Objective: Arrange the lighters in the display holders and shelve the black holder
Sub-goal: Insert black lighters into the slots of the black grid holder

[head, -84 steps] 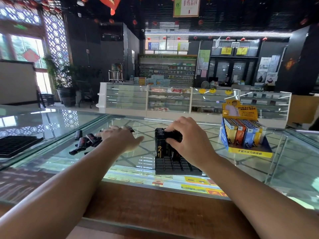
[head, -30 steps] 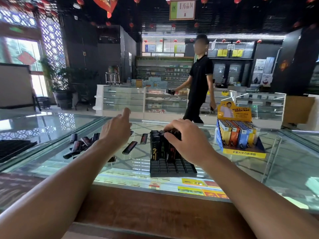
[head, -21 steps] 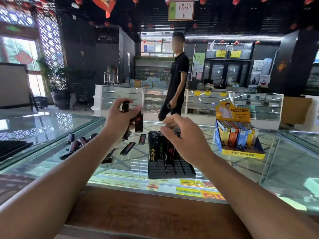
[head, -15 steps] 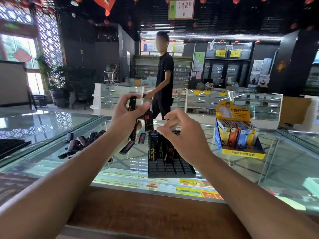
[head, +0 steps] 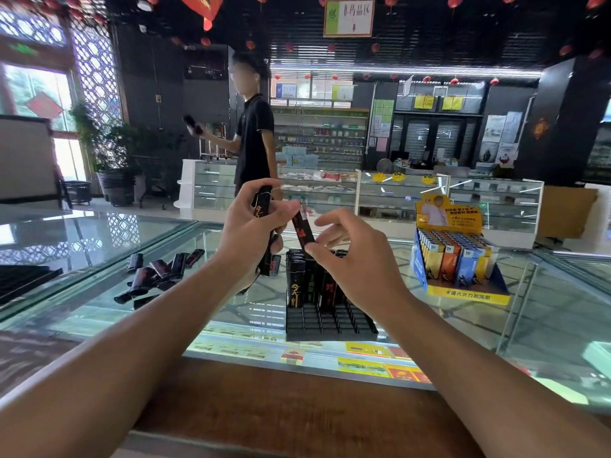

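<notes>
Currently, our right fingers (head: 334,217) lightly pinch the low end of a tilted lighter (head: 303,226), while our left fingers (head: 244,206) curl round a bundle of black lighters (head: 263,200), thumb touching the tilted one's top. We judge that, shared between two hands, it could slip, drop onto the standing lighters (head: 309,282) in the far rows of the black holder (head: 330,322) just below, and topple them. The bundle could also fan out and spill onto the glass tabletop (head: 231,312). Loose lighters (head: 158,272) lie at left; the yellow holder (head: 459,259) stands at right.
</notes>
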Motion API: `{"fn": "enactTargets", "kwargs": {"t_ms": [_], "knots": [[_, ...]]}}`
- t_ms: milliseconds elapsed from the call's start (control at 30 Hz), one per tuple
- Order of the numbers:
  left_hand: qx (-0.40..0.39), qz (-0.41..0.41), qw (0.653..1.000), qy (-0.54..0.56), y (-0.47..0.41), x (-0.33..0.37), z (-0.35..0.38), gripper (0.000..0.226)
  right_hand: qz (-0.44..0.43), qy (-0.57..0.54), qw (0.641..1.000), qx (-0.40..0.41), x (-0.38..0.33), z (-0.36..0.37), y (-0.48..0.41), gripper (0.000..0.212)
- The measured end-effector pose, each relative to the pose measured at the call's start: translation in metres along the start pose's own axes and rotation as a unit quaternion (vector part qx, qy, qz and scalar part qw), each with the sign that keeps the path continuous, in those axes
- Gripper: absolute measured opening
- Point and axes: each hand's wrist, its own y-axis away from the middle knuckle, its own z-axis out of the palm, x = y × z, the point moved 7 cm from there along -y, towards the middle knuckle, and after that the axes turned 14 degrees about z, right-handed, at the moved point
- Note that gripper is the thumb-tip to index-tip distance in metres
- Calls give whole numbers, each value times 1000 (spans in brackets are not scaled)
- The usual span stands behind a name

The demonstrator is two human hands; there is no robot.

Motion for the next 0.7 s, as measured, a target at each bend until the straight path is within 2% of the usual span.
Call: {"fn": "enactTargets", "kwargs": {"t_ms": [67,133,233,300,433,533,633,700], "knots": [[-8,-4,1000,-6,1,-2,1,45,10,-21,1000,-13,3,0,-1,27],[-7,-3,1000,-17,0,-3,0,40,22,-55,998,8,5,-6,-2,24],[-15,8,998,-60,-1,-4,-4,39,38,-159,985,56,9,-21,-5,19],[-14,1,997,-72,0,-6,-5,39,39,-202,977,48,9,-24,-7,21],[-25,-42,996,-73,-1,-13,-6,35,34,-201,979,17,9,-19,-7,29],[-54,-85,992,-77,4,-21,0,29,19,-200,979,44,10,-24,-7,17],[-27,-132,990,-47,7,-29,0,20,12,-213,974,71,12,-32,-7,14],[-7,-147,989,-19,6,-32,-5,26,11,-198,977,81,15,-38,-10,17]]}}
